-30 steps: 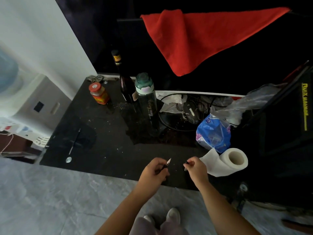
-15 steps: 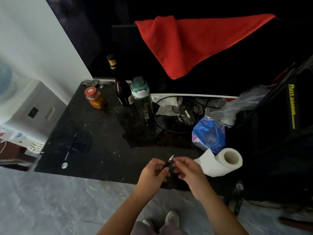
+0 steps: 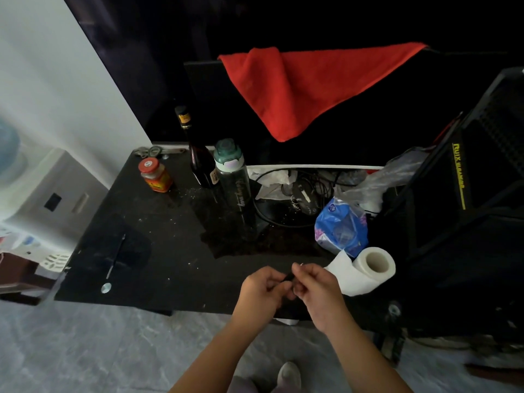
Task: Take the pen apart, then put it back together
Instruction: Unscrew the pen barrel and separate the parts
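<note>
Both my hands meet over the front edge of the black table (image 3: 175, 245). My left hand (image 3: 262, 290) is closed around the dark pen barrel (image 3: 288, 277), of which only a short black piece shows between the fingers. My right hand (image 3: 317, 290) pinches the same pen at its upper end, fingertips touching those of the left. The pen's tip and any small loose part are hidden by my fingers. A separate thin dark rod with a round metal end (image 3: 113, 265) lies at the table's left.
A white paper roll (image 3: 365, 269) lies just right of my hands, with a blue plastic packet (image 3: 340, 225) behind it. A dark green bottle (image 3: 234, 180), a wine bottle (image 3: 198, 154) and a red-lidded jar (image 3: 154, 175) stand at the back. Cables (image 3: 300, 191) and a red cloth (image 3: 306, 83) are behind.
My hands were apart, each with a pen piece, the left one showing a metal tip. They have come together and the right fingers now cover that tip.
</note>
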Demonstrator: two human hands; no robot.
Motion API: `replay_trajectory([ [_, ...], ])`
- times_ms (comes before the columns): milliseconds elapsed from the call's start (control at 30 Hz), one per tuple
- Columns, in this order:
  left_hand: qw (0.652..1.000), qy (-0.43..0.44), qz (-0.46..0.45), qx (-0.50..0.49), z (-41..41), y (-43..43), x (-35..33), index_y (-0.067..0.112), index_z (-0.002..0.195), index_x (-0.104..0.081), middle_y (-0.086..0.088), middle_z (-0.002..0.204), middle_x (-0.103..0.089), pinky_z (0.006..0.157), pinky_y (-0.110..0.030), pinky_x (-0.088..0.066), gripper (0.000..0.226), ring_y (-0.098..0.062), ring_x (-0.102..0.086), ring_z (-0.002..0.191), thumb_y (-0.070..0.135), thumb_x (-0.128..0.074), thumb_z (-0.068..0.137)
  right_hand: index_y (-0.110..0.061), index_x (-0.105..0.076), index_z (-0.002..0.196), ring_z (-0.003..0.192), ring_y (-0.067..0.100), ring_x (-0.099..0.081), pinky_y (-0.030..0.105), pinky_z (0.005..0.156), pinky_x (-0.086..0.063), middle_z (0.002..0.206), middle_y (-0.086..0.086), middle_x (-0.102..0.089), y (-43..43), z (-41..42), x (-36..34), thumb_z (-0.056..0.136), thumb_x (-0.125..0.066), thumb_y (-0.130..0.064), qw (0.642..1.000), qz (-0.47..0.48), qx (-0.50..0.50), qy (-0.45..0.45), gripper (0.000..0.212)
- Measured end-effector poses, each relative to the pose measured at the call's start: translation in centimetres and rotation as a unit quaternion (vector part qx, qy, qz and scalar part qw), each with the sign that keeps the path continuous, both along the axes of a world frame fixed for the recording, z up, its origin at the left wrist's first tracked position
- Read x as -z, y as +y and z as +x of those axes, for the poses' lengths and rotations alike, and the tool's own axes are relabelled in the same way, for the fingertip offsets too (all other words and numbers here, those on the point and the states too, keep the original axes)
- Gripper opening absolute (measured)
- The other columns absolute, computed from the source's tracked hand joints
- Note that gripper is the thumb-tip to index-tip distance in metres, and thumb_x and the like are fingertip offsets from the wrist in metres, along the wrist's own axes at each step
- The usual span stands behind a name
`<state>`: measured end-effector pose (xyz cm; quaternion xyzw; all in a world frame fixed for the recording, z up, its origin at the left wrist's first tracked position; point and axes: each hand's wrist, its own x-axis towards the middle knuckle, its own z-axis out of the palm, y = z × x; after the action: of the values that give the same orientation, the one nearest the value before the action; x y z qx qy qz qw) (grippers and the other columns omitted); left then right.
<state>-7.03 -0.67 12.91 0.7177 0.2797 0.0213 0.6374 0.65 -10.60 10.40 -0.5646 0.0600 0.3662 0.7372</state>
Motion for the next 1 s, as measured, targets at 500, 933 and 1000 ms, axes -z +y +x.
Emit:
replay_trajectory([
  [500,0.999,-0.008,0.049,-0.014,-0.3,-0.1,-0.7,0.019,0.069,-0.058,0.007,0.057,-0.057,0.034,-0.006,-0.035,0.017,0.004,-0.05,0.041,0.008,-0.065,0.078,-0.018,-0.066,0.058,0.051,0.007,-0.047,0.016,0.051,-0.046,0.053,-0.003,-0.055,-0.8,1.0,-0.3,0.079,-0.06,-0.007,0.998,0.062,-0.001,-0.021,0.024],
  [933,0.994,-0.014,0.11,0.021,-0.2,0.3,-0.7,0.023,0.075,-0.057,0.012,0.058,-0.05,0.04,-0.008,-0.042,0.014,0.007,-0.05,0.045,0.012,-0.061,0.082,-0.015,-0.07,0.067,0.055,0.006,-0.05,0.019,0.059,-0.047,0.055,-0.004,-0.06,-0.9,0.7,-1.1,0.081,-0.059,-0.006,0.998,0.035,-0.008,-0.045,0.02],
  [1000,0.996,-0.014,0.084,0.035,-0.4,0.5,-0.6,0.021,0.069,-0.059,0.012,0.051,-0.049,0.037,-0.006,-0.036,0.022,0.005,-0.048,0.042,0.011,-0.052,0.088,-0.016,-0.071,0.067,0.055,0.005,-0.051,0.018,0.058,-0.048,0.055,-0.005,-0.06,-0.9,0.7,-1.1,0.082,-0.058,-0.005,0.998,0.031,-0.013,-0.051,0.022],
])
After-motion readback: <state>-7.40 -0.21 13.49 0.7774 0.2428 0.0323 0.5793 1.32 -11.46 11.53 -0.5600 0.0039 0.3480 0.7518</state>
